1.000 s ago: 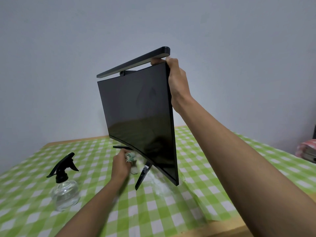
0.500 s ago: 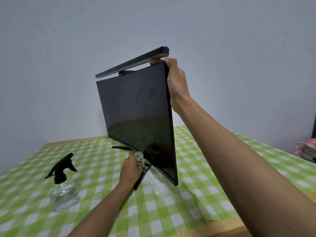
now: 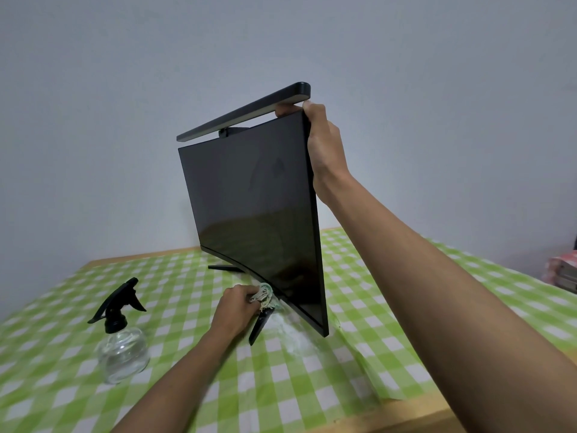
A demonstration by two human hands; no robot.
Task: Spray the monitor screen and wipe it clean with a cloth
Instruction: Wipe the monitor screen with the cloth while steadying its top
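A green-checked tablecloth (image 3: 187, 276) spreads below. On it stands a dark curved monitor (image 3: 249, 214), angled away to the left, with a light bar (image 3: 243, 112) clipped along its top. A clear spray bottle (image 3: 121, 345) sits well to its left. The right hand (image 3: 324, 145) clasps the monitor's upper right corner. The left hand (image 3: 235, 307) bunches a cloth (image 3: 265, 296) against the screen's lower edge.

A wooden table (image 3: 421, 415) under green checked tablecloth (image 3: 374, 295) bears spray bottle (image 3: 122, 345) and monitor (image 3: 256, 214)

one monitor (image 3: 256, 214), one light bar (image 3: 243, 112), one cloth (image 3: 265, 296), one spray bottle (image 3: 121, 348), two hands (image 3: 237, 310) (image 3: 324, 145)
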